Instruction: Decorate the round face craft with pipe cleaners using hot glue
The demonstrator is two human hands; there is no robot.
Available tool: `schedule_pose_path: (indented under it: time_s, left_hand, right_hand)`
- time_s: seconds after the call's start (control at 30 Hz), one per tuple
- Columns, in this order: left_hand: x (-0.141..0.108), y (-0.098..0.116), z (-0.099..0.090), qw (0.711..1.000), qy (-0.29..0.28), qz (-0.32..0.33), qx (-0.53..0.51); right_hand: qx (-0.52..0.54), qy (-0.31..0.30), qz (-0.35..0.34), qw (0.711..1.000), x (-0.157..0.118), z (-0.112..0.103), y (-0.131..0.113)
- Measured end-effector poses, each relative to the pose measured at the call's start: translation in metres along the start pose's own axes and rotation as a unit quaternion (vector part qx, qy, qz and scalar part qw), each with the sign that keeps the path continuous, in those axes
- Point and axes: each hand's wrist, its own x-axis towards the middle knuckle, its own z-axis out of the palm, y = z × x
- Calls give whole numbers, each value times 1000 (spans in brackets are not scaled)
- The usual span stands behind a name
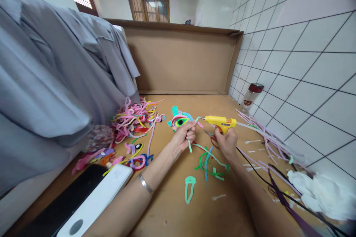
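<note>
My right hand (226, 142) is wrapped round the handle of a yellow glue gun (221, 121), whose nozzle points left. At the nozzle's tip is the upper end of a light green pipe cleaner (190, 146), pinched in my closed left hand (185, 135). Just behind that hand lies a colourful pipe-cleaner piece (180, 118) with an eye shape of yellow, green and black. Scissors (213, 140) with reddish handles rest between my hands, partly hidden by the right one. Nearer to me are green and blue pipe cleaners (206, 161) and a bent light green loop (189, 189).
A heap of pink and mixed pipe cleaners (136, 116) lies left, near a white device (97, 203) and a black one (66, 200). Grey cloth (55, 74) hangs there. Right are a lidded glass jar (250, 98), lilac strips (269, 137), a black cord (261, 176) and white tissue (322, 192).
</note>
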Motion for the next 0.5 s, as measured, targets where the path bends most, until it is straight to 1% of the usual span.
schedule_pose_path:
  time_s: [0.17, 0.5]
  left_hand:
    - [0, -1, 0, 1000, -1, -1, -2]
    - [1, 0, -1, 1000, 0, -4, -4]
  right_hand:
    - [-18, -2, -11, 1000, 0, 1, 0]
    - [-14, 7, -7, 1000, 1, 0, 2]
